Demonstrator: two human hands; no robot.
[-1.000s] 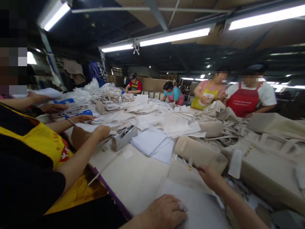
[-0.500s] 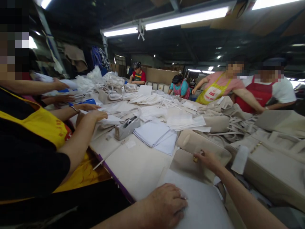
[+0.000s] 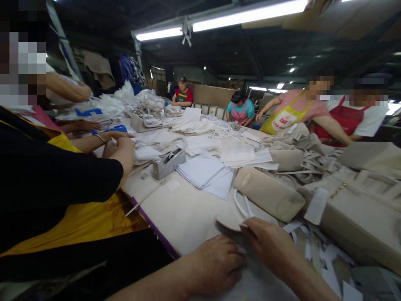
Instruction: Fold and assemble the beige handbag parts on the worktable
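The right hand (image 3: 269, 246) has drawn back beside the left hand (image 3: 216, 265), its grip pinching a beige flap (image 3: 230, 223) on the worktop (image 3: 184, 211); the left grip lies flat, holding nothing, the beige bag (image 3: 269, 194) just behind.

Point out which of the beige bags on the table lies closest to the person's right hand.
The beige bag lying on its side just beyond the right hand, beside the white paper stack. The other beige bags sit farther right and back.
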